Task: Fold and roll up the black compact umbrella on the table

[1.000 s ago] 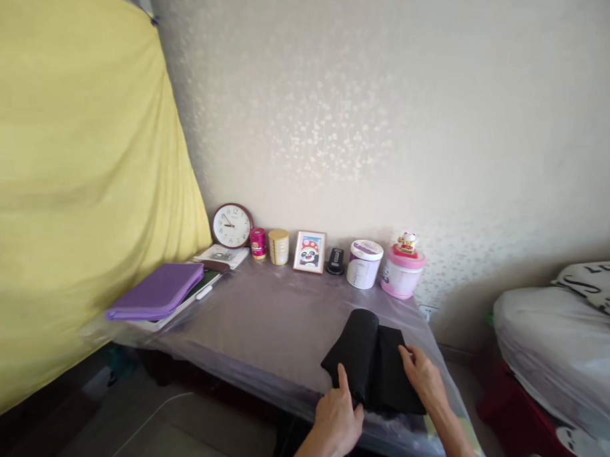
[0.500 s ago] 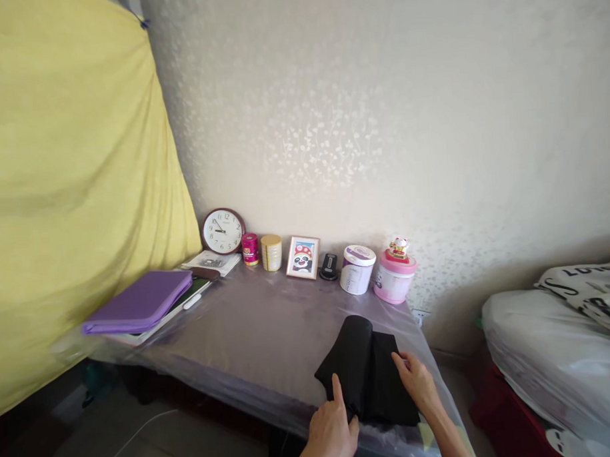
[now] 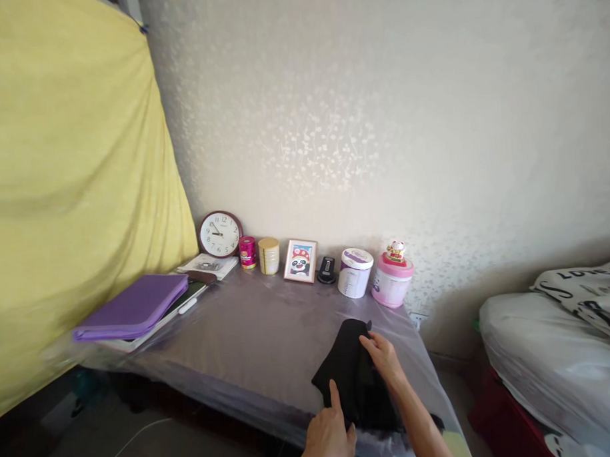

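Observation:
A piece of folded black cloth (image 3: 342,370) lies on the near right part of the table; its exact kind I cannot make out. My left hand (image 3: 328,429) is at its near left edge, index finger stretched along the fabric and the thumb and other fingers curled at the border. Farther up, my right hand (image 3: 382,354) pinches the cloth near its far right corner. The right forearm covers part of the right side of the cloth, and a dark bit of it shows beyond the arm.
A plastic cover lies over the table (image 3: 248,330). Along the wall stand a clock (image 3: 220,234), a pink can (image 3: 247,252), a yellow-lidded jar (image 3: 268,256), a picture frame (image 3: 301,261), a white tub (image 3: 355,273) and a pink tub (image 3: 393,282). A purple folder (image 3: 132,306) lies left.
My right hand has moved up and left, bringing the right part of the black cloth over toward the rolled part. The left hand has stayed nearly in place.

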Demonstrator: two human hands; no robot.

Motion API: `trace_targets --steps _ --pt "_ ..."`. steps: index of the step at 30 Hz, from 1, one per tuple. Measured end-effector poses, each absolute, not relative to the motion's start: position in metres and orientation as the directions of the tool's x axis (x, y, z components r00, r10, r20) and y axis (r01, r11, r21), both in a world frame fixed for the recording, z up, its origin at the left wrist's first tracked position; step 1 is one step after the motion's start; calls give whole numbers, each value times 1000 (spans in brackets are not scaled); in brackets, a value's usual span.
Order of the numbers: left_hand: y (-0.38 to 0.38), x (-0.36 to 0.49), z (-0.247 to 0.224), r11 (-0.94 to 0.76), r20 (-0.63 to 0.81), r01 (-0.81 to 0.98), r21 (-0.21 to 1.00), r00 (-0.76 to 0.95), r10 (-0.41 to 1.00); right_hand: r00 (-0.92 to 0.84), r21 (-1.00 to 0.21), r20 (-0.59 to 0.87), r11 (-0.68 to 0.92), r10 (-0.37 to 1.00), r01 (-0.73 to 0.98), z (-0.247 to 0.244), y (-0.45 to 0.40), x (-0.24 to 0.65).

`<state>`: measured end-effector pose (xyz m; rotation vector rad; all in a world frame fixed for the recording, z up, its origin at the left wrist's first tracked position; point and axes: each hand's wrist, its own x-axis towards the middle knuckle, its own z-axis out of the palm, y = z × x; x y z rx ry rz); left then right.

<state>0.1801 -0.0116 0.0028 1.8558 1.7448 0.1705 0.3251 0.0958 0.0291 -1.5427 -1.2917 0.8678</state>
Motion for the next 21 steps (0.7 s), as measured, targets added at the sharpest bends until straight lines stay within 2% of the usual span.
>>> trace_targets --steps 4,8,11,15,21 --pt "-11 181 2 30 -300 879 476 130 945 196 -852 99 -19 976 524 25 106 303" --pt "-9 180 6 29 -306 872 489 141 942 136 -674 107 -29 985 739 24 105 285" --pt "-8 178 10 43 -317 863 504 138 938 72 -559 77 -17 994 829 24 104 278" --pt "-14 171 15 61 -326 846 530 137 935 38 -525 18 -22 999 851 24 102 276" --pt "-25 161 26 -1 -298 870 493 170 939 2 -528 88 45 996 848 26 97 277"
